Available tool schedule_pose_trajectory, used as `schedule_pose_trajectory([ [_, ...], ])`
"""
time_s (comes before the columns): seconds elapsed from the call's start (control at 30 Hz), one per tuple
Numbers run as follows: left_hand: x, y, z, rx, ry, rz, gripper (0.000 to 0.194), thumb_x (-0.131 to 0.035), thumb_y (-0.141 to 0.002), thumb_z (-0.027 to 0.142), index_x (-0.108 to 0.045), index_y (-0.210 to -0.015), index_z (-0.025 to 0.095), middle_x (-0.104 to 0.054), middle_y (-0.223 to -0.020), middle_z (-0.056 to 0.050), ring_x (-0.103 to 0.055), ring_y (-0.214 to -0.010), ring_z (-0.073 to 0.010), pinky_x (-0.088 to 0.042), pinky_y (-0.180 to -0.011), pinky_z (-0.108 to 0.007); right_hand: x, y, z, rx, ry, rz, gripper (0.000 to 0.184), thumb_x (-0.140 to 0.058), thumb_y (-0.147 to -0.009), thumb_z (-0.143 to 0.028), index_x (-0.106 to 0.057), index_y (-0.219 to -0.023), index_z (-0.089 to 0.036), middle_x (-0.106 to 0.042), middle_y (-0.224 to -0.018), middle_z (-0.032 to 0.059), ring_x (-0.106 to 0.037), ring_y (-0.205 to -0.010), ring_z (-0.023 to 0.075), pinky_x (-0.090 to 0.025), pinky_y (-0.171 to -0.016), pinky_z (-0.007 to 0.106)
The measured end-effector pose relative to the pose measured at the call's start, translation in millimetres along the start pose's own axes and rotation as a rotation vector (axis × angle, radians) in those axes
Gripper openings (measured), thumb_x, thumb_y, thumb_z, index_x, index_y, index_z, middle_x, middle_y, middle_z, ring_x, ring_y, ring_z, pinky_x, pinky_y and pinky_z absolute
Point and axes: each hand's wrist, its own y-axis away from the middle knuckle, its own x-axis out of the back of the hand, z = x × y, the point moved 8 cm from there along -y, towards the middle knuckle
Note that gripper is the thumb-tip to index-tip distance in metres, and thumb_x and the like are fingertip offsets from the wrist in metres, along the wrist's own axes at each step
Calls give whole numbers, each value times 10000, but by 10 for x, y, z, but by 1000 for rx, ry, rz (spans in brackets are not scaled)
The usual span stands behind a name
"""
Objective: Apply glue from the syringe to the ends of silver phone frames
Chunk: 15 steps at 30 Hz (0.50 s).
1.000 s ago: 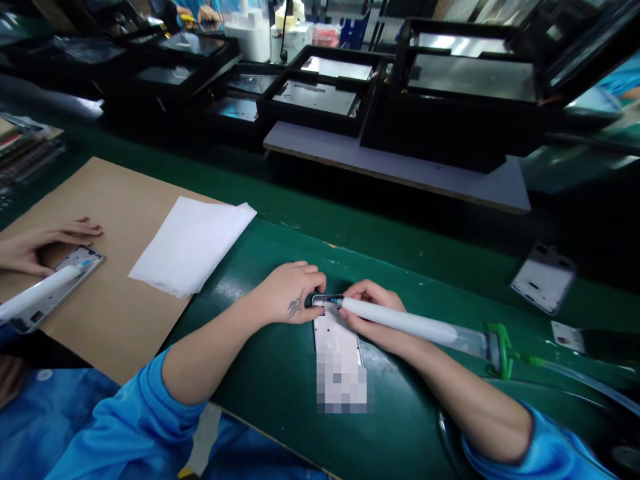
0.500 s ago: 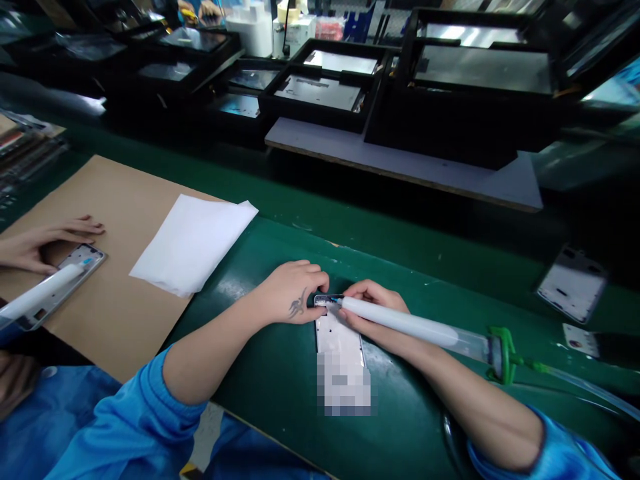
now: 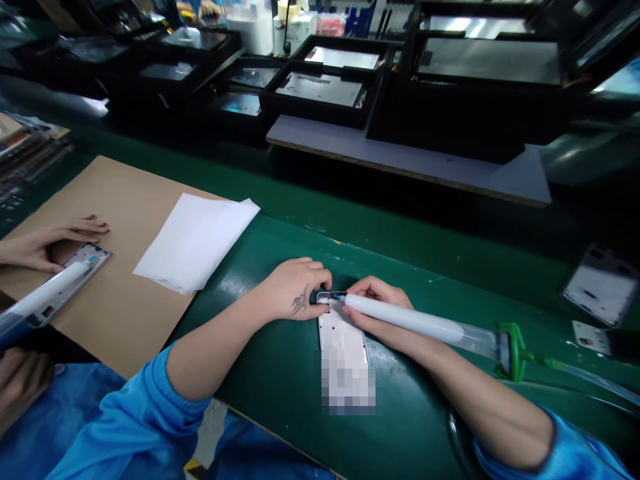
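Note:
A pale phone frame (image 3: 344, 339) lies flat on the green bench, its lower end blurred out in the head view. My left hand (image 3: 296, 292) grips its upper left corner, fingers curled over the far edge and thumb on the near side. In my right hand (image 3: 381, 301) is a dispensing syringe (image 3: 407, 318) filled with white material, held near its blue tip. That tip rests at or just above the frame's top edge; contact cannot be made out. A green cap (image 3: 511, 351) closes the syringe's rear, with a clear hose (image 3: 590, 377) running off right.
At left, a co-worker's hand (image 3: 70, 237) steadies another phone frame (image 3: 98, 261) under a second syringe (image 3: 45, 292). Brown board (image 3: 120, 327) and white paper (image 3: 197, 243) lie between us. Black trays (image 3: 320, 90) stand behind a grey shelf board (image 3: 410, 159). Another frame (image 3: 600, 288) lies at right.
The view has shifted slightly, so the bench items appear a little displaced. Both hands keep the same holds, and the syringe tip stays near the frame's top edge.

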Motion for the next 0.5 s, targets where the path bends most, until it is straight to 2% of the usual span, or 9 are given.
schedule_pose_trajectory([
  [0.5,-17,6,-12,-9,-4,5,244,-728,-797,385,-677,-935,190,-647,-843,-4,-588,-802,-188,-430,-746,-321,-2,-1,-15,3,-5,-18,205,-765,-796,-365,-638,-859,-217,-706,-727,12,-625,-588,147,-451,-530,250],
])
